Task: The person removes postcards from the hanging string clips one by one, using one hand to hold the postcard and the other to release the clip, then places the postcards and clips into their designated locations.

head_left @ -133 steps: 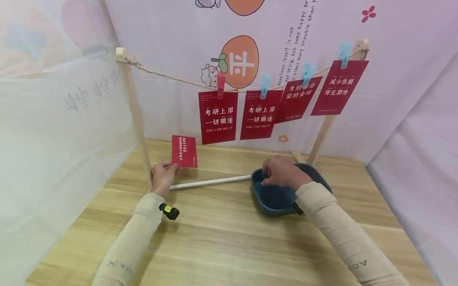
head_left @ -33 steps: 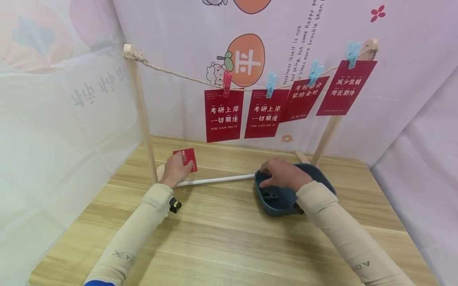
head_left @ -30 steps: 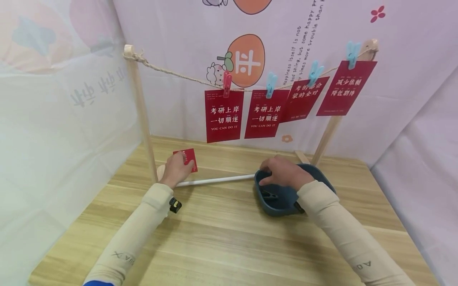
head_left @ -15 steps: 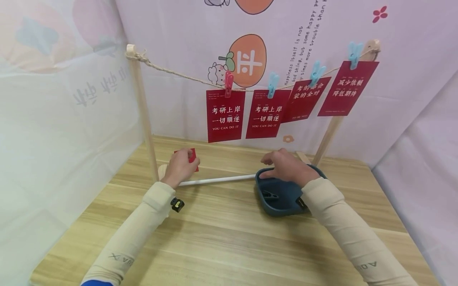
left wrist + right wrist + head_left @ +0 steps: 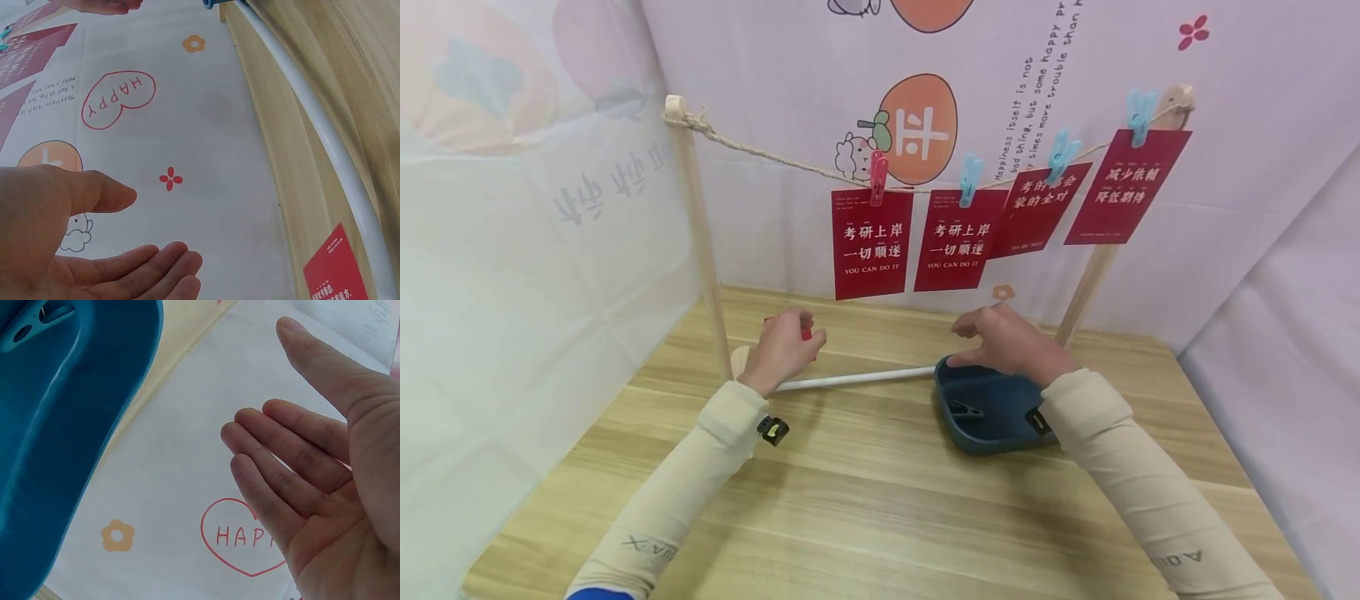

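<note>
My left hand (image 5: 782, 350) hovers with relaxed, parted fingers over a red card; its palm holds nothing in the left wrist view. This card (image 5: 337, 269) lies on the table beside a white rod, mostly hidden by the hand in the head view. My right hand (image 5: 1011, 342) is over the back of a blue plastic bin (image 5: 1000, 429), fingers extended and palm bare in the right wrist view. Inside the bin lies a dark clothespin (image 5: 966, 410). Several red cards hang from a twine line (image 5: 760, 154), among them one (image 5: 871, 279) under a pink clothespin (image 5: 878, 179).
Two wooden posts, the left post (image 5: 700, 250) and the right post (image 5: 1086, 292), carry the twine. A white rod (image 5: 857, 379) runs low between them. Light blue clothespins, one of them (image 5: 972, 179) near the middle, grip the other cards. Printed cloth (image 5: 775, 75) hangs behind.
My left hand has let go of the card's edge and moved right over it. My right hand has risen out of the bin, its fingers opening. The hanging cards stay put.
</note>
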Tool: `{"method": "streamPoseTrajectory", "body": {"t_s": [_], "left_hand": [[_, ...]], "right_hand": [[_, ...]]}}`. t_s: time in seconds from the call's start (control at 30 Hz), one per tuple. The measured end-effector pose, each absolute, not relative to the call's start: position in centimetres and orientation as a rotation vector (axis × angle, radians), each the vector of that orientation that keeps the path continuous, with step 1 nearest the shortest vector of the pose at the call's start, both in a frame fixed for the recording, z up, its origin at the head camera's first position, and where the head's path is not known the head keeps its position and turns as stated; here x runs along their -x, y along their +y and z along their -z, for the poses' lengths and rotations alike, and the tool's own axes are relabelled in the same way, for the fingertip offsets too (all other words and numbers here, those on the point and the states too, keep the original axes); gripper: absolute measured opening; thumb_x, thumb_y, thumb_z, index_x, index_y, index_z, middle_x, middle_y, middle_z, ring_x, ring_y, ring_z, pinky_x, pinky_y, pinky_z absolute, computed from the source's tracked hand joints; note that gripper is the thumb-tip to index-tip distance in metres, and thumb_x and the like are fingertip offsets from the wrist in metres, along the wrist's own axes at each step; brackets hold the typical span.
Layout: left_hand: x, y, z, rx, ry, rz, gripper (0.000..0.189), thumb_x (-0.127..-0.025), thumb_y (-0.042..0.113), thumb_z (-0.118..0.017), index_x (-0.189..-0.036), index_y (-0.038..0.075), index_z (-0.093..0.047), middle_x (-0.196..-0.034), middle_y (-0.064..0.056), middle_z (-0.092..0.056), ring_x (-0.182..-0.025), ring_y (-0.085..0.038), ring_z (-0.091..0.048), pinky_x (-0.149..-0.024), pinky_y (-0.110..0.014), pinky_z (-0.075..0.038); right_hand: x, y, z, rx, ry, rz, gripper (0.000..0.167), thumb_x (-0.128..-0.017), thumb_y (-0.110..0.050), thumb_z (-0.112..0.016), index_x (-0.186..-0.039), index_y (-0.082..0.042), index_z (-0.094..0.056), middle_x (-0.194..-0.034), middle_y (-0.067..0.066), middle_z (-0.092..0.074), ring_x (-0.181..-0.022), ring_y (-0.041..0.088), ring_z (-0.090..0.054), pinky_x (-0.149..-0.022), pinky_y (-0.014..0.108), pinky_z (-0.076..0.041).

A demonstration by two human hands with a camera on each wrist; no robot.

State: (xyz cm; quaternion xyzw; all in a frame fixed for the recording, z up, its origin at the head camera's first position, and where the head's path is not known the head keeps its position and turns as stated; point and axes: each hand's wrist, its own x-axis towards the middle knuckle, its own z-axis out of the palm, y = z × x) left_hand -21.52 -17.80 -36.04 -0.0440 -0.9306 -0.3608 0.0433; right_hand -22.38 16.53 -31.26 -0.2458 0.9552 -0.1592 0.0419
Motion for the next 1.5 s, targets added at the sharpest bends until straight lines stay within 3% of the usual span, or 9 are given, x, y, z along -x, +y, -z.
{"method": "streamPoseTrajectory", "body": {"t_s": [0.1, 0.23, 0.4, 0.53, 0.87, 1.5], "left_hand": [[21.4, -17.8, 35.8, 0.156, -2.838, 1.125, 0.051, -0.102, 0.026, -0.058, -0.145, -0.002, -0.055, -0.138, -0.019, -0.065, -0.105, -0.028, -0.072, -0.095, -0.044, -0.060], [21.2, -17.8, 35.3, 0.194, -2.824, 1.147, 0.051, -0.101, 0.023, -0.060, -0.145, -0.003, -0.055, -0.141, -0.020, -0.065, -0.095, -0.025, -0.076, -0.095, -0.044, -0.061], [21.0, -17.5, 34.8, 0.220, -2.808, 1.148, 0.050, -0.100, 0.021, -0.064, -0.143, -0.003, -0.057, -0.138, -0.020, -0.067, -0.086, -0.023, -0.077, -0.093, -0.042, -0.063], [21.0, -17.4, 34.5, 0.230, -2.802, 1.148, 0.050, -0.100, 0.020, -0.065, -0.142, -0.003, -0.057, -0.138, -0.020, -0.067, -0.084, -0.023, -0.078, -0.091, -0.041, -0.064], [20.6, -17.3, 33.9, 0.258, -2.762, 1.153, 0.047, -0.099, 0.019, -0.066, -0.140, -0.004, -0.058, -0.135, -0.020, -0.070, -0.127, -0.035, -0.066, -0.112, -0.048, -0.053], [19.9, -16.7, 32.0, 0.335, -2.674, 1.259, 0.046, -0.097, 0.017, -0.065, -0.137, -0.002, -0.060, -0.133, -0.019, -0.071, -0.124, -0.037, -0.067, -0.110, -0.048, -0.054]], "right_hand": [[22.3, 16.6, 31.1, 0.763, 2.939, 0.498, 0.056, -0.086, -0.026, -0.090, -0.134, -0.003, -0.071, -0.129, 0.021, -0.075, -0.120, 0.039, -0.073, -0.102, 0.051, -0.060], [22.3, 16.8, 30.9, 0.793, 2.974, 0.504, 0.057, -0.084, -0.027, -0.091, -0.132, -0.003, -0.072, -0.126, 0.020, -0.076, -0.117, 0.038, -0.074, -0.099, 0.049, -0.062], [22.4, 17.1, 30.5, 0.800, 3.002, 0.502, 0.057, -0.084, -0.031, -0.091, -0.132, -0.006, -0.073, -0.123, 0.016, -0.078, -0.123, 0.035, -0.065, -0.088, 0.043, -0.063], [22.2, 17.2, 30.0, 0.796, 2.999, 0.510, 0.058, -0.084, -0.033, -0.091, -0.133, -0.006, -0.073, -0.124, 0.015, -0.078, -0.122, 0.034, -0.063, -0.089, 0.043, -0.063], [21.7, 17.2, 28.7, 0.778, 2.987, 0.529, 0.061, -0.084, -0.032, -0.091, -0.136, -0.007, -0.071, -0.130, 0.015, -0.076, -0.122, 0.036, -0.070, -0.103, 0.051, -0.060], [20.2, 16.5, 26.0, 0.828, 3.046, 0.555, 0.061, -0.084, -0.033, -0.090, -0.137, -0.007, -0.071, -0.133, 0.015, -0.074, -0.124, 0.039, -0.071, -0.101, 0.051, -0.060]]}}
